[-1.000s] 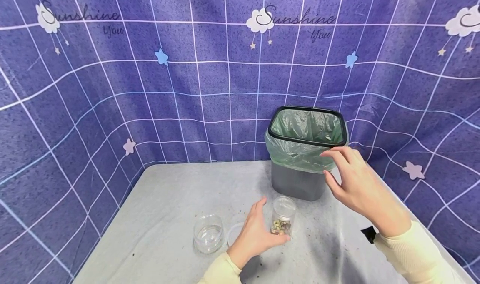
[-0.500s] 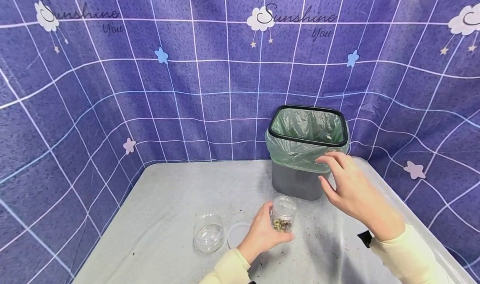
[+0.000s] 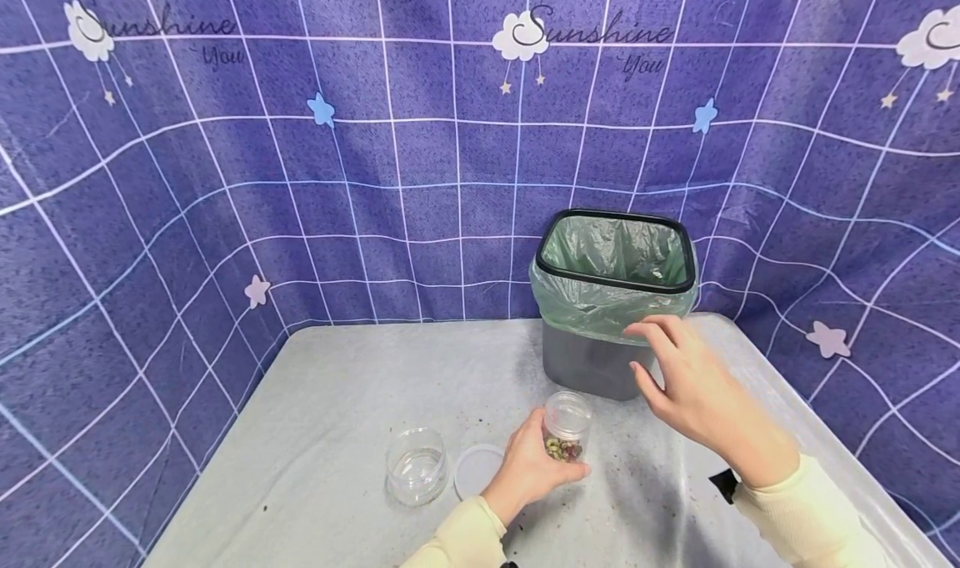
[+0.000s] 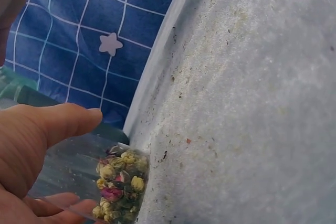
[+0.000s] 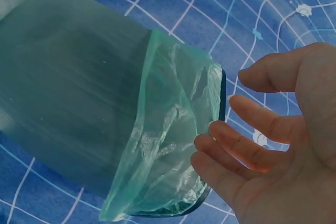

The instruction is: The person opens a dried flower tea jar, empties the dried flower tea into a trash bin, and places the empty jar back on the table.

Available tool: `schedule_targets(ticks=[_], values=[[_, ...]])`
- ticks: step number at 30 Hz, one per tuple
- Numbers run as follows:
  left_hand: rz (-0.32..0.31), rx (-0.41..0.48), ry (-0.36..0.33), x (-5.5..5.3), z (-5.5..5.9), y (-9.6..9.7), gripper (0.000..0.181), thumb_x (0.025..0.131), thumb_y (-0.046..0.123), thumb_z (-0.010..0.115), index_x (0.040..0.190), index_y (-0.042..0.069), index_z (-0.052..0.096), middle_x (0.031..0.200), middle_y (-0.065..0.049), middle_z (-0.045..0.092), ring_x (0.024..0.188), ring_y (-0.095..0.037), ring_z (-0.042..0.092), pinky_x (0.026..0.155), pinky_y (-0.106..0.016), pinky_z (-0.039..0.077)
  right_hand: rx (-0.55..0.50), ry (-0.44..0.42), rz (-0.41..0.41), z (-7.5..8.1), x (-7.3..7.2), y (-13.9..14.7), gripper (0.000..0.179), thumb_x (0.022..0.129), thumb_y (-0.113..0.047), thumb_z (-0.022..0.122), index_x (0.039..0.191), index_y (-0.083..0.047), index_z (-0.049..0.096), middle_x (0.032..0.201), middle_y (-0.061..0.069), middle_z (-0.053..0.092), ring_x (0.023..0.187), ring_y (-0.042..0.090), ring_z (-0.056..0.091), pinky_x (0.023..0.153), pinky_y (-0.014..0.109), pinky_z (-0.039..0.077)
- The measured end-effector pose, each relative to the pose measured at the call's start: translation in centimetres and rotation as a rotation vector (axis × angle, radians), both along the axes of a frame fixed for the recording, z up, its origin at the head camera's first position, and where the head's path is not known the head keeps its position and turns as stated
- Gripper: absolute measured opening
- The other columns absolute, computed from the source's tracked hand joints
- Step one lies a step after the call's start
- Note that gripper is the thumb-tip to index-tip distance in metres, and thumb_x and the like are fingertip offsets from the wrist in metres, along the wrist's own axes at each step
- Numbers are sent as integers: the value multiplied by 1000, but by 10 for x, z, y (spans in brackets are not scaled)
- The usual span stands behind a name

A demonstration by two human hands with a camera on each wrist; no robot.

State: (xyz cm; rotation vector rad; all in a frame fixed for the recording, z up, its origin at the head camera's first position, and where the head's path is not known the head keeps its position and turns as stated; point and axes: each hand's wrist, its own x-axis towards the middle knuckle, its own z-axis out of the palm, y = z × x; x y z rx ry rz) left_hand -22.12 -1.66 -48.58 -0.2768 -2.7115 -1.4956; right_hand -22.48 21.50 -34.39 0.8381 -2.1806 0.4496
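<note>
My left hand (image 3: 531,466) grips a clear, round jar (image 3: 567,418) that stands upright on the table, thumb on the near side and fingers on the far side. Dried flower buds (image 4: 119,182), yellow-green and dark pink, fill its lower part; its top looks open, though I cannot tell for sure. Over the table at the right, my right hand (image 3: 701,393) holds nothing, its fingers loosely bent. It hovers in front of a grey bin (image 3: 592,364) lined with a green plastic bag (image 5: 163,135). Just left of my left hand lies a flat, white, round lid (image 3: 476,468), partly hidden.
Left of the lid stands a clear, round container (image 3: 417,468). The bin's black rim (image 3: 615,283) rises at the back right. Small dark crumbs dot the pale table (image 3: 352,401), and a purple grid-patterned curtain (image 3: 420,218) surrounds it.
My left hand has moved right and its fingers have come round the jar. My right hand has drifted slightly left and down. The jar has hardly moved.
</note>
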Motion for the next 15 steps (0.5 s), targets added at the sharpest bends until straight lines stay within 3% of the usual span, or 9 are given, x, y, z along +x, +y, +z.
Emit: schedule_targets(ticks=[15], values=[[6, 11, -2, 0, -5, 3, 81, 64, 31, 98, 133, 13, 59, 114, 0, 70, 111, -26, 66, 97, -46, 53, 15, -30, -6, -8, 1, -5, 39, 86, -10, 71, 123, -3, 64, 119, 15, 60, 111, 33, 58, 94, 48, 47]])
